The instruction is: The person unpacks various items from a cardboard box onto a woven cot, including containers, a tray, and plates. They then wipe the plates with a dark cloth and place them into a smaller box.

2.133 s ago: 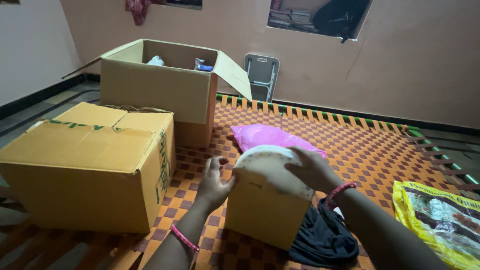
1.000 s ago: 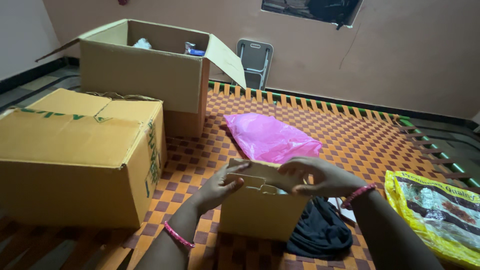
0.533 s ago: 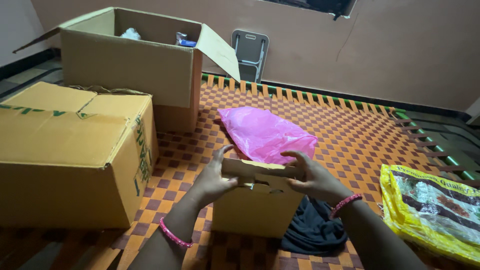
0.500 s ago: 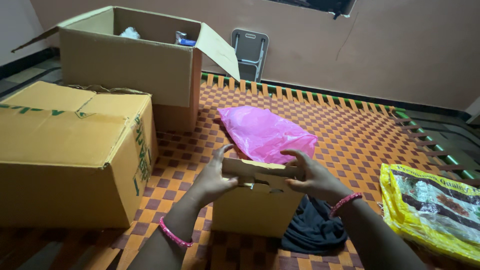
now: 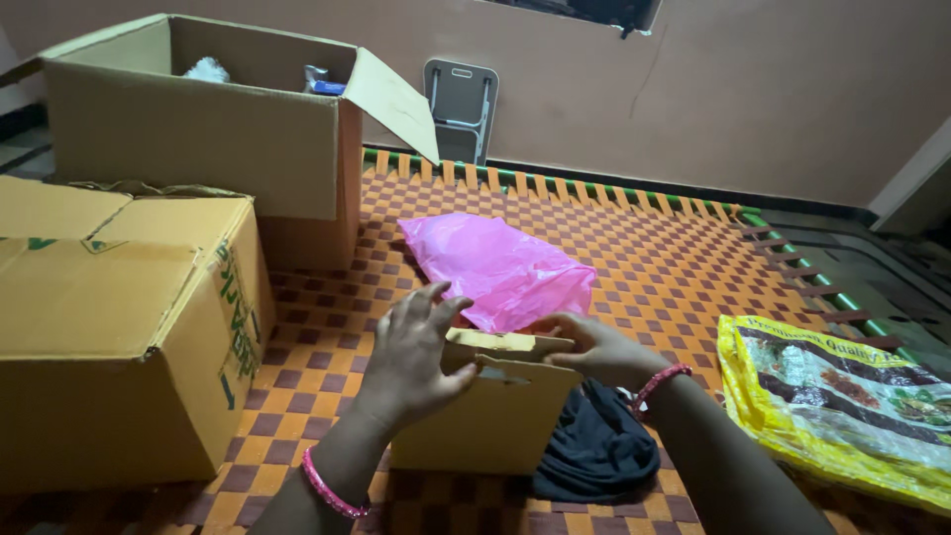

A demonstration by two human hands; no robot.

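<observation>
Cardboard flaps are folding shut on the small box (image 5: 490, 421), which is sitting on the woven cot (image 5: 693, 267) beside a dark cloth (image 5: 594, 451). Left hand (image 5: 416, 352) is pressing the near flap with fingers spread; right hand (image 5: 594, 347) is gripping the far flap. Closing seems nearly done; the flaps are not yet lying flat.

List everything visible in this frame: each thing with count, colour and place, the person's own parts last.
small cardboard box: 1, tan, centre front, top flaps folded shut
closed carton: 1, tan, left
open carton: 1, tan, back left, items inside
pink plastic bag: 1, behind the small box
black cloth: 1, right of the small box
printed sack: 1, yellow, right
woven cot: 1, orange and brown, under everything
folding stool: 1, grey, against the wall
bangles: 2, pink, one per wrist
left hand: on the box's flap
right hand: on the box's top
</observation>
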